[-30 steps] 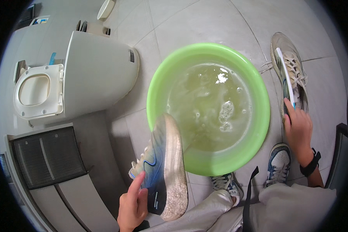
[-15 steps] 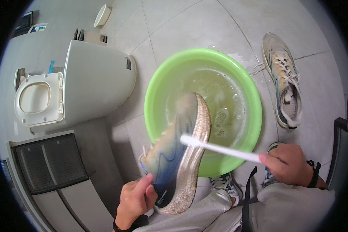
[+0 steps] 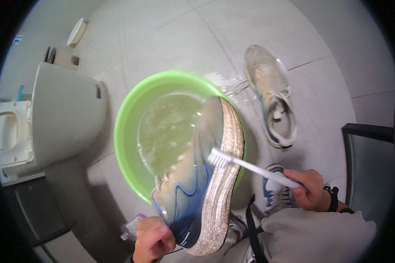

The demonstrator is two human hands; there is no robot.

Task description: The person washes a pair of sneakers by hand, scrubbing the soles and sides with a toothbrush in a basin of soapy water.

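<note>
My left hand (image 3: pixel 152 239) grips a wet blue and beige sneaker (image 3: pixel 189 186) by its heel collar, its toe pointing away from me and its thick, stained pale sole (image 3: pixel 224 175) turned to the right. In my right hand (image 3: pixel 310 189) is a white toothbrush (image 3: pixel 254 169), held by the handle end. Its bristles rest at the sneaker's side, near the edge of the sole. Behind and below the sneaker stands a bright green basin (image 3: pixel 123 127) of cloudy yellowish water (image 3: pixel 166 131). The matching sneaker (image 3: pixel 270 94) lies on the floor, right of the basin.
A white toilet (image 3: pixel 68 114) with its seat (image 3: pixel 8 133) stands at the left. A small white basin (image 3: pixel 77 32) is at the far left. Near my left hand lies a clear pouch (image 3: pixel 131 226). Wet tiles (image 3: pixel 226 85) lie beyond the basin; a dark frame (image 3: pixel 368 130) is at the right.
The view has shifted right, so basin and toilet appear farther left. The held sneaker now sits over the basin's right side. The toothbrush bristles have turned into sight.
</note>
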